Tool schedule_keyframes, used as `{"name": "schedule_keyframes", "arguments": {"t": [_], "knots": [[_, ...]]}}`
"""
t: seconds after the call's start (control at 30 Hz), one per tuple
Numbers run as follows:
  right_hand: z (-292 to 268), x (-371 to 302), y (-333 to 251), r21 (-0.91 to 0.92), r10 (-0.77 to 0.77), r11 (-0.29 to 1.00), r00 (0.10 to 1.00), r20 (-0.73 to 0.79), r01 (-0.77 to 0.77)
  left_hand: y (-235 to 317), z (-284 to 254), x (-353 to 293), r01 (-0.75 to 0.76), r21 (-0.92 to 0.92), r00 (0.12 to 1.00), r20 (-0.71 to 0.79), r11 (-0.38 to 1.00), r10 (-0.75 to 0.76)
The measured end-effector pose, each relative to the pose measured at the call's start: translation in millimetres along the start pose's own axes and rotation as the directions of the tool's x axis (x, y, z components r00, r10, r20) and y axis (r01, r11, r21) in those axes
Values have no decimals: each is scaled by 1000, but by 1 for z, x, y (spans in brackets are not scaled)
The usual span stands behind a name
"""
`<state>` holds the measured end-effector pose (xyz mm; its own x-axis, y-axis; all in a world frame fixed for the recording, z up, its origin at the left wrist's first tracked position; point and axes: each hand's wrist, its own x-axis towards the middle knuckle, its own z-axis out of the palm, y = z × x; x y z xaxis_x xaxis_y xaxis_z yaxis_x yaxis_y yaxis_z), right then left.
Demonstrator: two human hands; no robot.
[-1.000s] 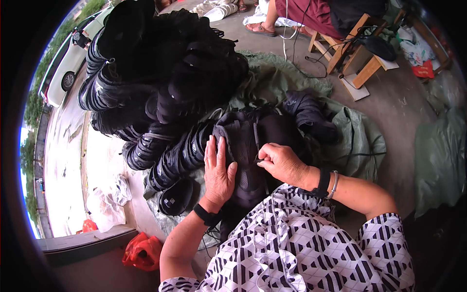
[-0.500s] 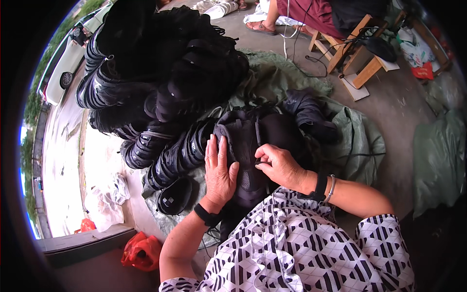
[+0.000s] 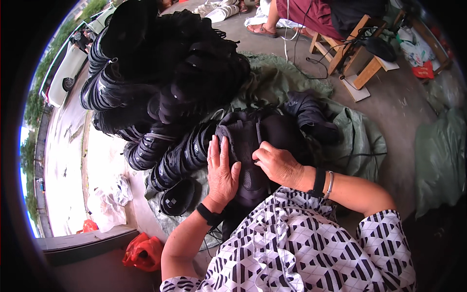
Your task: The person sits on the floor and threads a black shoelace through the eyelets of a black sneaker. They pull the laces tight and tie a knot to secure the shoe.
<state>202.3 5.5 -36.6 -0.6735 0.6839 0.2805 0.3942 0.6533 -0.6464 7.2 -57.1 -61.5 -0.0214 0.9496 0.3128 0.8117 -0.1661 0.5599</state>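
A black shoe upper (image 3: pixel 248 170) lies across my lap, its opening away from me and a mesh patch near its close end. My left hand (image 3: pixel 222 170) rests on the upper's left side, fingers stretched out and flat. On the right edge of the upper's middle, my right hand (image 3: pixel 279 165) is closed in a pinch. A small dark thing shows at its fingertips, too little of it to name. Just left of my left hand runs a row of nested black shoe uppers (image 3: pixel 180 153), with a single upper (image 3: pixel 176 198) at its near end.
A tall heap of black uppers (image 3: pixel 170 68) rises at the far left. More dark uppers (image 3: pixel 314 114) lie on a green sheet (image 3: pixel 362 136) to the right. A red plastic bag (image 3: pixel 142 252) sits at lower left. A person's leg (image 3: pixel 271 17) and a wooden stool (image 3: pixel 367 70) are at far right.
My right hand has shifted slightly left and closer over the upper's edge, still pinched. The left hand stays flat in place. The whole view has moved a little.
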Motion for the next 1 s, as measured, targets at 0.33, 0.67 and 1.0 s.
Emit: {"name": "schedule_keyframes", "arguments": {"t": [0.33,0.67,1.0], "knots": [[11,6,-6,8,132,991,991,-9,-132,-2,1,-3,-25,-7,1000,-13,1000,25],[12,8,-15,89,108,991,991,-78,-101,12,-21,-6,-205,153,967,-119,967,224],[-4,7,-9,377,330,837,916,229,-396,33,-39,3,-142,243,986,122,960,115]]}}
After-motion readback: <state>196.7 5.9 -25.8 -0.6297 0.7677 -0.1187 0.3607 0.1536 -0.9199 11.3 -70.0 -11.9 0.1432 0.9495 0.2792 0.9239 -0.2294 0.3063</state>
